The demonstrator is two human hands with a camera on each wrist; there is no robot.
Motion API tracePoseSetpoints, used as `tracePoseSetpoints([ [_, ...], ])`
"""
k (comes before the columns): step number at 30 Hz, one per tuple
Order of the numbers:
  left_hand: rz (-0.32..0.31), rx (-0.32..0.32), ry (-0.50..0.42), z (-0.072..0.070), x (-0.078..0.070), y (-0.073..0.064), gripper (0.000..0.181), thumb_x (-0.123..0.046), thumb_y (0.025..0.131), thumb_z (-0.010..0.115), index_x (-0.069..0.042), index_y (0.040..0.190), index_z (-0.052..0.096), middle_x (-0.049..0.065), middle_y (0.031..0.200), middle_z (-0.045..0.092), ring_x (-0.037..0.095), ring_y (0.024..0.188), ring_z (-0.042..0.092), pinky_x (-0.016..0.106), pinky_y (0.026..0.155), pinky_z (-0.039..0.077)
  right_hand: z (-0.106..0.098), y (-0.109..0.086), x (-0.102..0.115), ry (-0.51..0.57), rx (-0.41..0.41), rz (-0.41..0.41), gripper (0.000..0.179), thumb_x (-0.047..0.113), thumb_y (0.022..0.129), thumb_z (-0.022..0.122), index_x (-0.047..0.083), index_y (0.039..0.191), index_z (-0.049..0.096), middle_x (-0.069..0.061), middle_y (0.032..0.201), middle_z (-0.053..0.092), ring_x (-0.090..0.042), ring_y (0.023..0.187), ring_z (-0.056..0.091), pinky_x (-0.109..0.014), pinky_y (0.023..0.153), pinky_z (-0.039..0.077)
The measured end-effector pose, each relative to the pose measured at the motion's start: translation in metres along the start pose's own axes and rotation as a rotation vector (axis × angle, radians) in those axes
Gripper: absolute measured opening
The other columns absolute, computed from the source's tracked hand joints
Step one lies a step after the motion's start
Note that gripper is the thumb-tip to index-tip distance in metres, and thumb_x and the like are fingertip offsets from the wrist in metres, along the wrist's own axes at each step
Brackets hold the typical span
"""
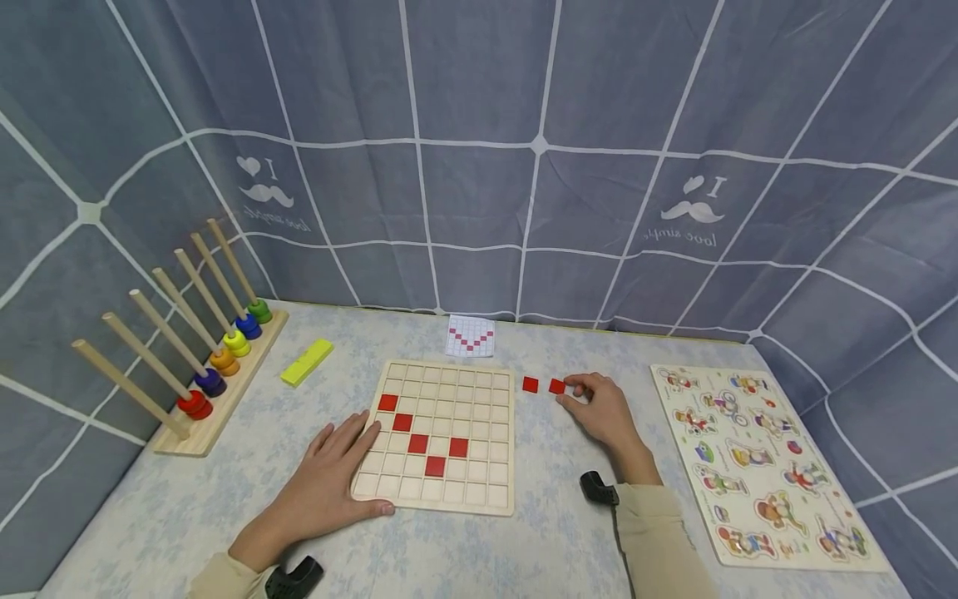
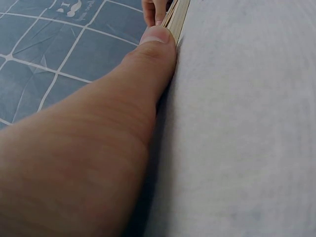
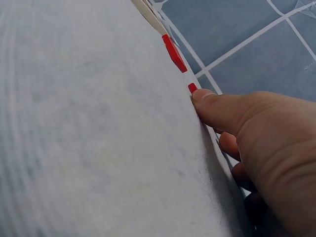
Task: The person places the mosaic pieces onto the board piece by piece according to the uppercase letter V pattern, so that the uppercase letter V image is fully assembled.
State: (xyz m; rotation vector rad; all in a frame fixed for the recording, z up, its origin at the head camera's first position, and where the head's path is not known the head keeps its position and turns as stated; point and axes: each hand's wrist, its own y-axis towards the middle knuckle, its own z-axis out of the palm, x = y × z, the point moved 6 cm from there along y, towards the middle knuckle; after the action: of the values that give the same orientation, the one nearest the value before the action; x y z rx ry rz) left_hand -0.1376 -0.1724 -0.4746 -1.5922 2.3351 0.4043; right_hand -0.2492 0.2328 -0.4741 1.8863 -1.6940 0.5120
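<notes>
A wooden grid board (image 1: 485, 487) lies on the table, with several red square tiles (image 1: 417, 443) in its cells along a slanted line that turns up at the right. My left hand (image 1: 322, 482) rests spread at the board's left side, its thumb along the near edge, as the left wrist view also shows. To the right of the board, my right hand (image 1: 604, 412) pinches a red tile (image 1: 556, 386) between thumb and fingers, low at the table. Another red tile (image 1: 530, 384) lies just left of it. In the right wrist view the thumb (image 3: 210, 101) covers most of the pinched tile.
Behind the board lies a small pattern card (image 1: 470, 336) with a red V on a grid. A yellow-green block (image 1: 307, 363) and a peg rack (image 1: 247, 366) with coloured rings stand left. A picture puzzle board (image 1: 748, 482) lies right. A tiled-pattern curtain (image 1: 479, 200) surrounds the table.
</notes>
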Motion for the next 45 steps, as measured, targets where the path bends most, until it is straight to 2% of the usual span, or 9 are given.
tracePoseSetpoints([
  [16, 0.009, -0.004, -0.005, 0.001, -0.003, 0.003, 0.117, -0.082, 0.073, 0.069, -0.010, 0.160, 0.036, 0.016, 0.167, 0.029, 0.038, 0.153, 0.028, 0.059, 0.121, 0.015, -0.004, -0.001, -0.002, -0.015, -0.072, -0.068, 0.025, 0.025, 0.089, 0.079, 0.007, 0.106, 0.076, 0.001, 0.081, 0.059, -0.013, 0.072, 0.044, -0.028, 0.068, 0.038],
  [22, 0.010, -0.007, 0.002, 0.001, -0.002, 0.004, 0.117, -0.082, 0.073, 0.069, -0.010, 0.159, 0.037, 0.016, 0.167, 0.029, 0.038, 0.153, 0.028, 0.058, 0.121, 0.015, -0.004, -0.004, 0.000, 0.090, -0.091, -0.071, 0.022, 0.025, 0.088, 0.079, 0.009, 0.102, 0.076, 0.000, 0.080, 0.059, -0.012, 0.074, 0.045, -0.026, 0.069, 0.039],
  [27, 0.003, 0.000, 0.002, 0.001, -0.002, 0.003, 0.118, -0.083, 0.072, 0.068, -0.010, 0.159, 0.037, 0.016, 0.167, 0.029, 0.038, 0.153, 0.028, 0.059, 0.121, 0.015, 0.003, -0.008, 0.009, 0.229, -0.028, -0.072, 0.018, 0.021, 0.088, 0.080, 0.012, 0.103, 0.076, -0.001, 0.083, 0.060, -0.011, 0.075, 0.048, -0.024, 0.069, 0.042],
  [32, -0.002, -0.001, 0.005, 0.000, -0.001, 0.002, 0.118, -0.084, 0.072, 0.068, -0.010, 0.159, 0.037, 0.016, 0.167, 0.030, 0.037, 0.153, 0.028, 0.059, 0.121, 0.015, 0.013, -0.013, 0.029, 0.312, 0.046, -0.135, 0.016, 0.019, 0.086, 0.082, 0.014, 0.099, 0.076, -0.002, 0.081, 0.059, -0.011, 0.076, 0.050, -0.023, 0.070, 0.044],
  [40, -0.002, -0.002, 0.008, 0.001, -0.001, 0.001, 0.118, -0.084, 0.072, 0.068, -0.010, 0.159, 0.037, 0.016, 0.167, 0.030, 0.037, 0.153, 0.028, 0.059, 0.121, 0.015, 0.030, -0.019, 0.057, 0.313, 0.125, -0.209, 0.014, 0.022, 0.084, 0.084, 0.022, 0.095, 0.076, 0.004, 0.080, 0.059, -0.010, 0.076, 0.052, -0.023, 0.072, 0.046],
  [45, 0.003, -0.004, 0.005, 0.000, -0.001, 0.000, 0.117, -0.083, 0.073, 0.068, -0.010, 0.159, 0.037, 0.016, 0.167, 0.029, 0.037, 0.153, 0.028, 0.059, 0.121, 0.015, 0.042, -0.024, 0.075, 0.248, 0.175, -0.255, 0.015, 0.025, 0.085, 0.083, 0.020, 0.097, 0.076, 0.008, 0.080, 0.057, -0.008, 0.076, 0.052, -0.022, 0.074, 0.047],
])
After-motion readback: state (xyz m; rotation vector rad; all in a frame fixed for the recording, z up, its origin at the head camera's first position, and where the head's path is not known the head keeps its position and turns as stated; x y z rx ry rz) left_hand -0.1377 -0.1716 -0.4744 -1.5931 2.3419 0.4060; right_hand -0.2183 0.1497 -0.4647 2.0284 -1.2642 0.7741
